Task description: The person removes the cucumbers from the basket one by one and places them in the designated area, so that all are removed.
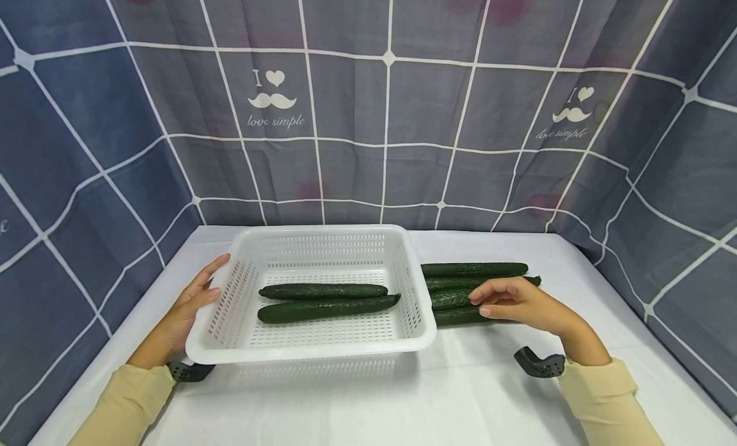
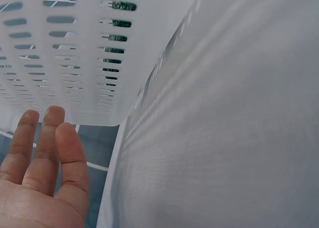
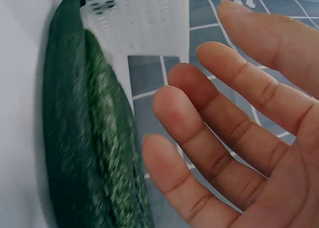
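A white perforated plastic basket [image 1: 311,351] stands at the middle-left of the table, with one cucumber [image 1: 322,291] and a second cucumber [image 1: 328,309] side by side on its floor. At its left rim is my left hand [image 1: 187,311], its fingers extended along the outside; the left wrist view shows those fingertips [image 2: 70,138] close to the slotted wall. To the right of the basket lie several more cucumbers [image 1: 475,269] in a row. My right hand [image 1: 518,303] hovers just above them, fingers gently bent and holding nothing, with cucumbers [image 3: 70,118] beside it in the right wrist view.
A white cloth [image 1: 460,395] covers the table. Grey-blue checked curtains [image 1: 351,113] with white lines enclose it at the back and both sides. A dark strap device [image 1: 539,363] sits at the right wrist, and another [image 1: 190,372] at the left.
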`<act>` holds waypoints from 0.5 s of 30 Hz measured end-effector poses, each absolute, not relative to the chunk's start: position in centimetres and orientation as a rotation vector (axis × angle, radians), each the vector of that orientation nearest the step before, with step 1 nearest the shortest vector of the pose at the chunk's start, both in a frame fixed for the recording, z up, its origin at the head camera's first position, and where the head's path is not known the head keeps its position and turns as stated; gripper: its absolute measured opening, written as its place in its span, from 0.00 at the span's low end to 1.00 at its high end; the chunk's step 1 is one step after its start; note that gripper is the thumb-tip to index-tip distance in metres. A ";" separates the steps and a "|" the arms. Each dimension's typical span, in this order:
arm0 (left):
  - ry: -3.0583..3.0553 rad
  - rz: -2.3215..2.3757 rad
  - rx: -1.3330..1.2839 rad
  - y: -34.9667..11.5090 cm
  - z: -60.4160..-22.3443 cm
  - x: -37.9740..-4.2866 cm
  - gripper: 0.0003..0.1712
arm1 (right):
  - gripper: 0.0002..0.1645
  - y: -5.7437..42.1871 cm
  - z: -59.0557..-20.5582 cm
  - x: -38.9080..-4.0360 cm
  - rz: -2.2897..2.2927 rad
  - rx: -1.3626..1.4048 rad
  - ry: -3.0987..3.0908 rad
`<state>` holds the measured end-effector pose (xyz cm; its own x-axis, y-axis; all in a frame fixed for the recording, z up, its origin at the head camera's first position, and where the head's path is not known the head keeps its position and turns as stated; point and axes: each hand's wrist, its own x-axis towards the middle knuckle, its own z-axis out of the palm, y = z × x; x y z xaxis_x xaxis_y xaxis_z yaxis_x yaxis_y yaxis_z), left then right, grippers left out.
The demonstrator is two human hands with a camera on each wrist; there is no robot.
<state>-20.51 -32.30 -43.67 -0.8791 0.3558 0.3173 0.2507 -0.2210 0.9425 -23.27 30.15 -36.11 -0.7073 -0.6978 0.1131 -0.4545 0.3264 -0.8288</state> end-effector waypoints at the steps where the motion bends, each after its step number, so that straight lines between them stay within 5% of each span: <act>1: 1.917 2.282 0.745 -32.3 -43.6 -20.5 0.38 | 0.17 29.9 -35.9 -23.3 -1.320 -1.034 2.325; 15: 1.945 2.274 0.727 -32.1 -43.5 -20.4 0.38 | 0.17 27.2 -34.2 -24.4 -1.294 -1.090 2.279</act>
